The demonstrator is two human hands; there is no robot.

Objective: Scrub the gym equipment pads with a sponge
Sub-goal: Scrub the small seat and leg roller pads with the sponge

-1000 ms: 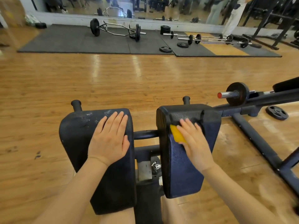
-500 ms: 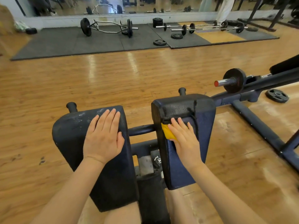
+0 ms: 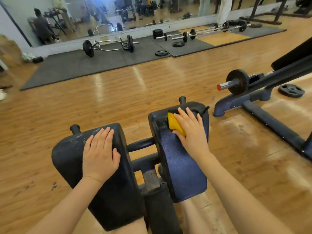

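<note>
Pads, two dark ones: right pad [image 3: 182,162] has the yellow sponge [image 3: 175,125] pressed near its top by the right hand [image 3: 190,130], fingers straight; left hand [image 3: 99,152] lies flat on the left pad [image 3: 70,159]. Wooden floor [image 3: 118,92], wall mirror [image 3: 118,12] behind.

sponge [image 3: 175,125] mostly hidden under right hand [image 3: 192,132], forearms cut off below

Both forearms are bare from the bottom edge of the view up to the wrists, with no sleeve showing. The left hand [image 3: 99,152] and the right hand [image 3: 192,132] are bare too, without gloves, rings, a watch or a wristband. Fingernails look short and unpainted.
</note>
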